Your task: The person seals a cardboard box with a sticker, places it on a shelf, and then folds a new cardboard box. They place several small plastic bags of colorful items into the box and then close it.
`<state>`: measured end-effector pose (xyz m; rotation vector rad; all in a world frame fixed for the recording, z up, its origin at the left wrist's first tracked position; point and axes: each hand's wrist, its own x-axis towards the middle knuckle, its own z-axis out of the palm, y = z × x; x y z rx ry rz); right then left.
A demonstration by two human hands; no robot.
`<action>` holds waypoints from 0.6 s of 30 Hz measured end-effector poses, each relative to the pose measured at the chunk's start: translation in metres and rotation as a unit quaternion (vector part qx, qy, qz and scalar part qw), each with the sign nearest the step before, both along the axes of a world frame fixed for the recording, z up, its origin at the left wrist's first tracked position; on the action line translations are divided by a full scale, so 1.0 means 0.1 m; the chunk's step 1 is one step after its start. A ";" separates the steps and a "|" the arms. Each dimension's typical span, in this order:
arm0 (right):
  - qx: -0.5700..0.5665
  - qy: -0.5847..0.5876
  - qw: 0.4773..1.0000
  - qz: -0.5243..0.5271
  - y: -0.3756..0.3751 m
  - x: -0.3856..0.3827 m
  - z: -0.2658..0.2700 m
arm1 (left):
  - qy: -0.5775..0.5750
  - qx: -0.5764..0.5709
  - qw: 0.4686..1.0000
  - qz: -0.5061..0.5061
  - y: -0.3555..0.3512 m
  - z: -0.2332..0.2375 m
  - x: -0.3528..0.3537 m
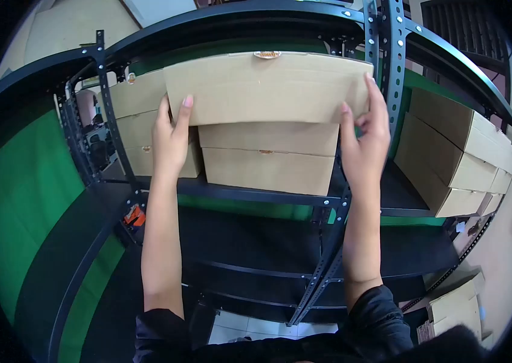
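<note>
A wide cardboard box (262, 91) is held level between my two hands, above and in front of another cardboard box (268, 169) that sits on the black metal shelf. My left hand (170, 142) grips its left end, thumb on the front face and fingers round the side. On the right end, my right hand (366, 142) has its thumb low on the front and its index finger up along the corner. A small orange-and-white label (267, 55) shows at the held box's top edge.
More cardboard boxes (138, 133) stand on the shelf at left, behind a rack post (111, 109). Further stacked boxes (464, 151) fill the right bay, beyond a perforated upright (394, 60). Flattened cardboard (456, 308) leans at lower right. Black shelves (238, 236) run below.
</note>
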<state>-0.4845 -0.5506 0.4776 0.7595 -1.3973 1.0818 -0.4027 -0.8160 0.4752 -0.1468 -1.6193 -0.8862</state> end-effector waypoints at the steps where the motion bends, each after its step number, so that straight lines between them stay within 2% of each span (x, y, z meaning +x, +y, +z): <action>1: 0.012 0.026 0.999 -0.017 -0.05 -0.10 0.01 | 0.001 0.000 1.000 -0.008 -0.04 0.05 -0.11; 3: 0.038 -0.022 0.999 -0.018 -0.10 -0.20 0.03 | -0.035 0.003 0.999 0.016 -0.17 0.13 -0.34; 5: 0.069 -0.034 0.996 -0.045 -0.13 -0.34 0.04 | -0.046 0.006 0.999 0.000 -0.29 0.11 -0.59; 7: 0.076 -0.016 0.994 -0.072 -0.15 -0.48 0.05 | -0.061 0.020 0.996 0.069 -0.37 0.07 -0.80; 9: 0.113 0.004 0.983 -0.147 -0.18 -0.56 0.05 | -0.093 0.011 0.995 0.039 -0.36 0.05 -0.85; 11: 0.107 0.004 0.982 -0.153 -0.20 -0.60 0.01 | -0.022 0.001 1.000 0.019 -0.41 0.02 -0.97; 12: 0.108 0.021 0.981 -0.162 -0.22 -0.63 0.00 | -0.028 0.016 0.999 -0.027 -0.40 0.02 -0.95; 15: 0.105 0.031 0.981 -0.163 -0.29 -0.65 0.00 | -0.046 0.045 0.998 -0.024 -0.43 0.04 -0.95; 17: 0.094 0.016 0.988 -0.125 -0.34 -0.65 0.00 | -0.045 0.036 0.998 -0.018 -0.52 0.04 -1.02; 18: 0.104 0.026 0.983 -0.150 -0.35 -0.67 -0.01 | -0.042 0.037 0.997 -0.045 -0.53 0.04 -1.01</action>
